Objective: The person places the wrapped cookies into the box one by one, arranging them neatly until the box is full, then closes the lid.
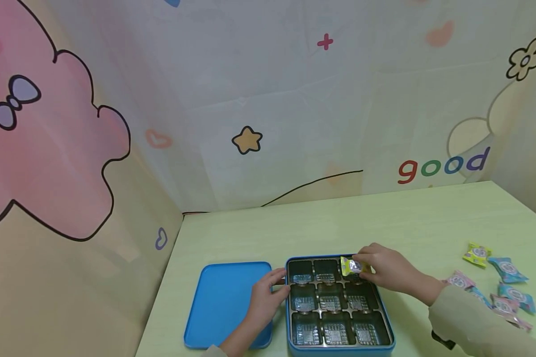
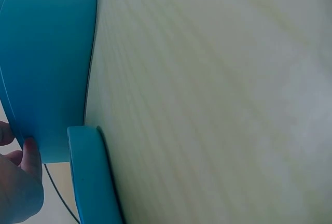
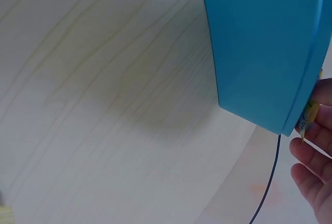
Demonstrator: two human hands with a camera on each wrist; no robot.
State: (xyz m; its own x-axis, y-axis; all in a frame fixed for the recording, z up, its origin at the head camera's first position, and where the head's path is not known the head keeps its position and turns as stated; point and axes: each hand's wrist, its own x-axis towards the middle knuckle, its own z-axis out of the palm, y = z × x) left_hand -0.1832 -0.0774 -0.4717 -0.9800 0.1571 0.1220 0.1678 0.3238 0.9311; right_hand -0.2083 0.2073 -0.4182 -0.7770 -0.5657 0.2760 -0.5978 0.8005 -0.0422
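Observation:
A blue tin box [image 1: 341, 352] with a dark insert [image 1: 335, 304] of several square compartments stands on the table. At its back right compartment my right hand [image 1: 386, 267] pinches a yellow wrapped candy [image 1: 350, 266]. That candy [image 3: 309, 116] also peeks out between the fingers at the tin's rim in the right wrist view. My left hand [image 1: 267, 292] touches the tin's left edge with its fingertips and thumb. In the left wrist view, the left hand [image 2: 21, 182] is at the rim of the tin's blue wall [image 2: 49, 68].
A blue lid [image 1: 228, 302] lies flat left of the tin. To the right is a loose group of wrapped candies: a yellow one [image 1: 477, 254], blue ones [image 1: 508, 270] and pink ones [image 1: 460, 280]. A printed cloth [image 1: 272, 99] hangs behind the table.

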